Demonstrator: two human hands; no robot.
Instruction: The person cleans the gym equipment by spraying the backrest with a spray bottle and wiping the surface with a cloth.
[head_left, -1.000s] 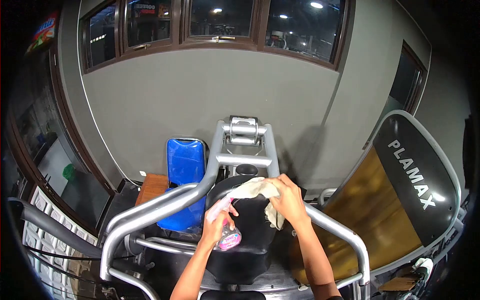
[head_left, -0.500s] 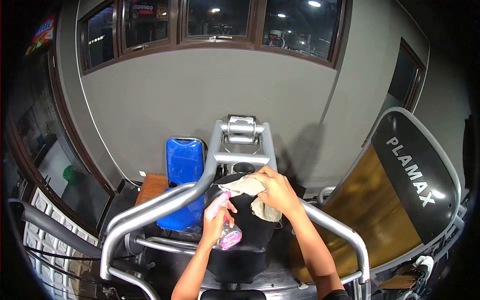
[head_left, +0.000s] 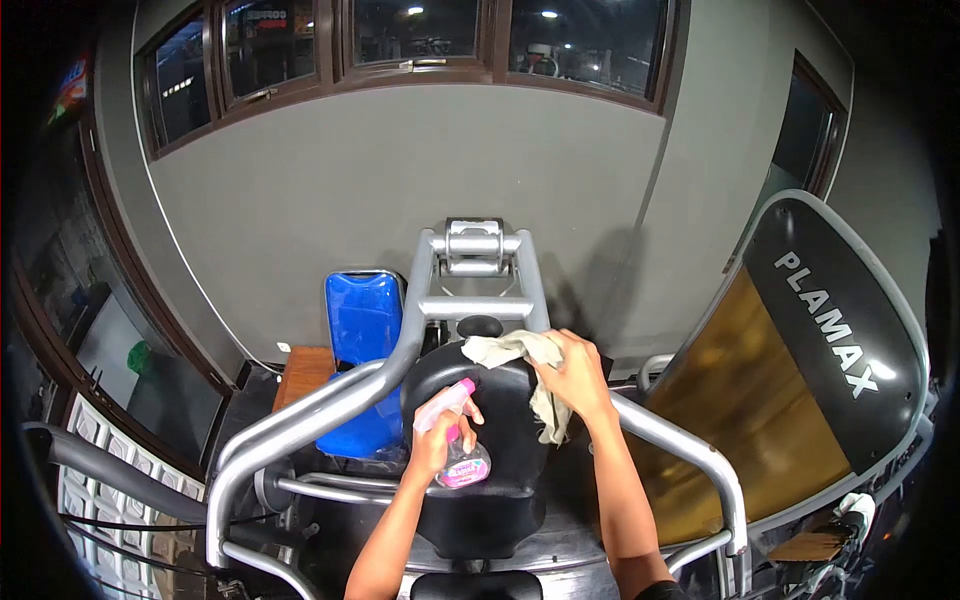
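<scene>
My left hand [head_left: 438, 442] is wrapped around the neck of a clear spray bottle [head_left: 464, 468] with a pink nozzle and a pink label. The nozzle points up and to the right, over the black padded backrest [head_left: 510, 430] of a gym machine. In my right hand [head_left: 578, 378] is a crumpled pale cloth [head_left: 515, 348]. Part of it lies across the top right of the backrest, and a loose end hangs down below my fingers.
Silver tube bars [head_left: 310, 418] of the machine curve around both sides of the backrest. A blue chair [head_left: 364, 320] stands behind at the left. On the right rises a PLAMAX weight-stack cover [head_left: 810, 320]. A grey wall [head_left: 400, 180] with windows lies beyond.
My right hand and the cloth have moved a little right, and the cloth is more spread out. The spray bottle stays near the backrest's left side. The view has shifted slightly.
</scene>
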